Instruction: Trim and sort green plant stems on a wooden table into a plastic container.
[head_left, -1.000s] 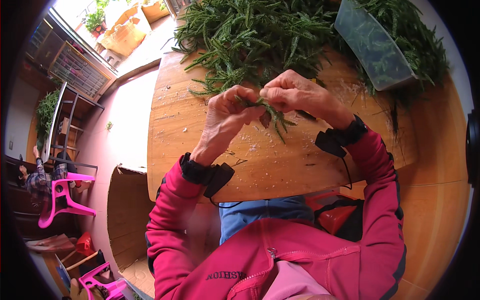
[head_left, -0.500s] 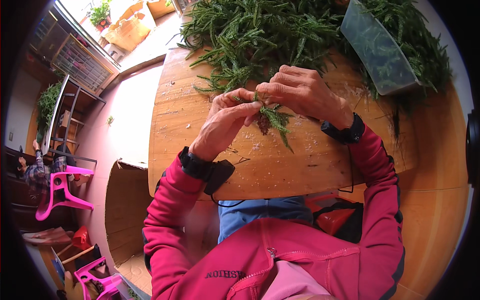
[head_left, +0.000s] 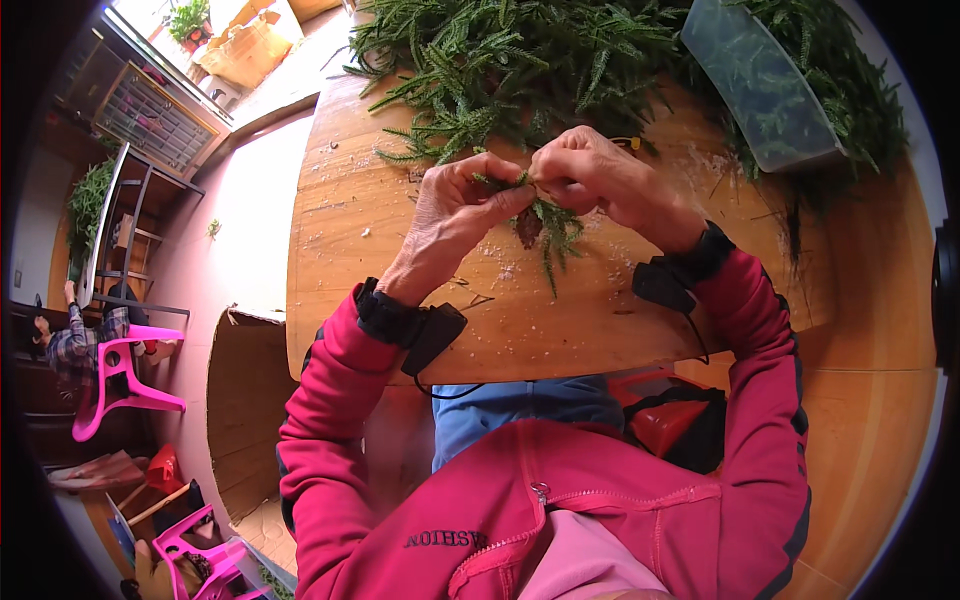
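A: What do you see, if you begin from the largest thing?

B: The largest is the wooden worktop [head_left: 560,335]. On its far side lies a big heap of green branches [head_left: 520,75]. To the right of this heap is a translucent plastic box [head_left: 765,100]. Much smaller is the green sprig [head_left: 558,232], which is between the two hands, over the middle of the worktop. Close against it hangs a brown cone [head_left: 527,229]; whether it is fastened, I cannot tell. The smallest are white crumbs [head_left: 507,272], scattered on the wood.

A: What could go wrong from here?

B: In my judgement, the sprig could turn or slip, because it is pinched only at its upper end. If the right hand pulls too hard, the thin stem could bend or break. The cone could drop if its hold is loose. Also, the black cable [head_left: 450,394] below the left wrist could catch on the worktop's near edge.

A: And how are the hands placed?

B: The left hand [head_left: 455,215] reaches in from lower left, thumb and first finger pinching the sprig. The right hand [head_left: 608,182] is slightly farther forward, its back turned upward. Its fingers are curled closed, just beside the left fingertips; what they grasp is hidden from me.
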